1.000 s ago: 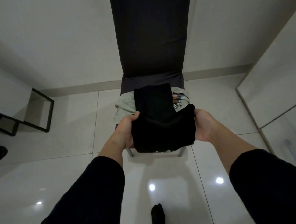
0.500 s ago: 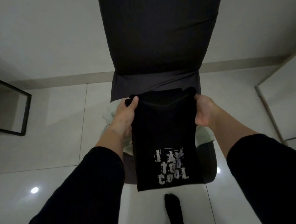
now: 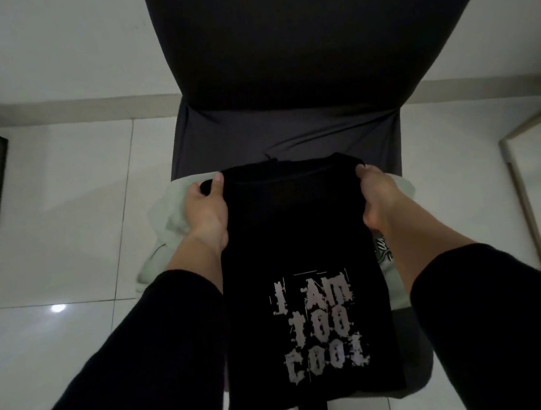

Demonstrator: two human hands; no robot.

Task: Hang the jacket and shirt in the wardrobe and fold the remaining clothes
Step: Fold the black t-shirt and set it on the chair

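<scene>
Over the chair (image 3: 288,129), both hands, left hand (image 3: 206,208) and right hand (image 3: 376,193), pinch the half-folded black T-shirt (image 3: 300,251) by its collar corners, while a pale garment (image 3: 166,215) under it seems unfolded yet.

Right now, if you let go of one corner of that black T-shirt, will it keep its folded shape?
Probably not. The black T-shirt hangs limp from the left hand and right hand, so it looks floppy. It seems light: pinches at the top corners carry it. Its lower end drapes over the chair, so it would likely slump.
</scene>
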